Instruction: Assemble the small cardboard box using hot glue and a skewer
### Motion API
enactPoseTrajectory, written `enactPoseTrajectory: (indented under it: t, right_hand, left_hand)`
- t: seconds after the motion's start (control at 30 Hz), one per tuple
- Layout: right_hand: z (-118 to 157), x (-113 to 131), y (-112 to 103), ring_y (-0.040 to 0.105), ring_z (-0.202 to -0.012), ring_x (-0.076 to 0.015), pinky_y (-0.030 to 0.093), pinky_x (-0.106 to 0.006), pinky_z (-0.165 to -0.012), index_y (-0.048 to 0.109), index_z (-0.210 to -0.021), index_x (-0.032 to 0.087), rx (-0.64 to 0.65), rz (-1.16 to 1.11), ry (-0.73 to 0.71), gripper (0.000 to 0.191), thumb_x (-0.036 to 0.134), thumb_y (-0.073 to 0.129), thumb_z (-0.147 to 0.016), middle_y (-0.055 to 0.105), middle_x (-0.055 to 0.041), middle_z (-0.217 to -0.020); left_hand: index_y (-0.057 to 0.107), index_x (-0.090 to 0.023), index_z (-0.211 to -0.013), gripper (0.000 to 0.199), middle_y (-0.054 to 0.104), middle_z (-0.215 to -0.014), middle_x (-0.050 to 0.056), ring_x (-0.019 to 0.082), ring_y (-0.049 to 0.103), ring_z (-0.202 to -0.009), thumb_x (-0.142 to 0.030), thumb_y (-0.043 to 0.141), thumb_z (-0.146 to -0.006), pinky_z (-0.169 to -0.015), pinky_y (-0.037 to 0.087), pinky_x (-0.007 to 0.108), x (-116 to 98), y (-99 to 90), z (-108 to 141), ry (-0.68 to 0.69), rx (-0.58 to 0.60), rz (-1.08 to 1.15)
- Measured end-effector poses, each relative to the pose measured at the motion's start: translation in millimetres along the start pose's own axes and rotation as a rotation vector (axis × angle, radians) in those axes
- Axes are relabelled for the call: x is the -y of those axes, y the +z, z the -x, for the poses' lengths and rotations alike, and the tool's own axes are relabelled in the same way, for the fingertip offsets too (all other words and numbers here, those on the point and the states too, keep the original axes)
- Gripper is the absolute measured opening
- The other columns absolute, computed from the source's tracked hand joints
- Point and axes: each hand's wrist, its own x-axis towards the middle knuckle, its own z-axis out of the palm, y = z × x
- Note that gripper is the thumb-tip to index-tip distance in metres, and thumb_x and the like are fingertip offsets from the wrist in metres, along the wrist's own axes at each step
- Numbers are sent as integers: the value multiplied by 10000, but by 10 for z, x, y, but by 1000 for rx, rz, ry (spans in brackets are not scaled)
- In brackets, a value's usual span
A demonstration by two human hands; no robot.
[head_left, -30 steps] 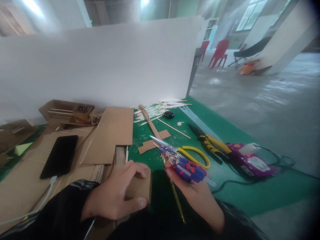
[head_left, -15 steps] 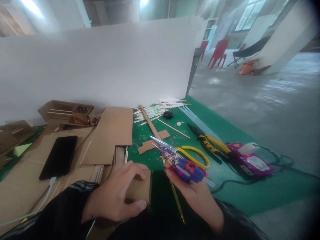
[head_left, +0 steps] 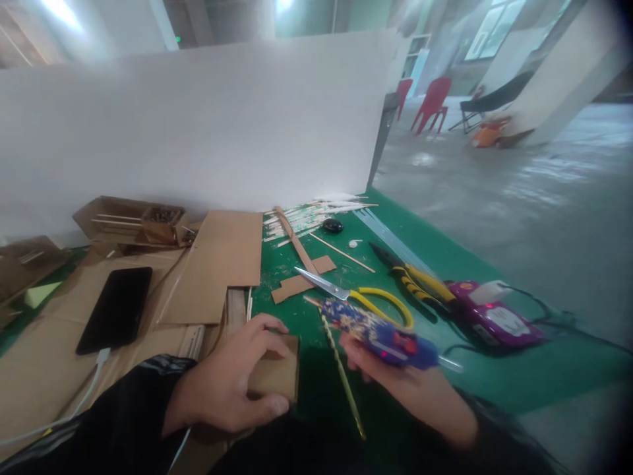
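My left hand (head_left: 237, 379) rests over a small brown cardboard box (head_left: 277, 375) at the table's near edge, thumb on one side and fingers curled on the other. In my right hand (head_left: 395, 382) is a blue hot glue gun (head_left: 380, 330), its nozzle pointing left and a clear glue stick poking out of its back end. Wood-like crumbs cling to the gun's front. Just beyond it lie scissors (head_left: 386, 295) with yellow handles, blades partly over cardboard scraps (head_left: 301, 287). Between my hands lies a thin golden twisted rod (head_left: 345, 379).
Pliers (head_left: 420, 280) and a purple power strip (head_left: 494, 315) with cables lie on the right. Wooden sticks (head_left: 306, 221) and clear glue sticks (head_left: 390, 234) are at the back. A phone (head_left: 116, 309) on a charging cable rests on cardboard sheets. A white panel (head_left: 198, 132) stands behind.
My right hand has moved right with the glue gun, which is now slightly blurred and farther from the box. More of the golden rod shows. My left hand has barely moved.
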Motion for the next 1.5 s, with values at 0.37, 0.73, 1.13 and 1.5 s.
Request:
enactPoseTrajectory:
  t: [0.37,0.73,1.13,1.5]
  right_hand:
    - [-22,47,-377,662,-740,-203,522,-284,-681,703,-832,228,678,46,-401,430,549,440,-944,696,-81,-776]
    - [-75,-50,-215,524,-638,-185,368,-295,-583,604,-757,226,569,93,-629,510,504,255,-1004,591,-60,-691]
    - [-113,-173,-123,419,-642,-174,236,-309,-560,451,-730,205,594,80,-749,419,487,281,-990,488,-41,-689]
    - [-142,-174,-101,428,-647,-174,216,-311,-559,414,-744,215,600,107,-748,298,430,364,-945,484,-34,-690]
  left_hand:
    - [433,-236,-1185,421,437,-1311,119,292,491,-1209,-210,626,-811,-1030,428,448,-27,12,-1,12,-21,41]
    - [433,-235,-1177,399,430,-1308,108,277,484,-1206,-199,626,-829,-1037,426,420,-68,1,10,-1,-23,57]
    - [420,-238,-1181,394,399,-1295,89,262,449,-1206,-150,586,-835,-1043,380,407,-37,17,9,5,-21,120]
    - [419,-239,-1160,419,390,-1294,83,261,447,-1197,-113,579,-793,-1034,383,406,-43,22,10,-10,-25,123]
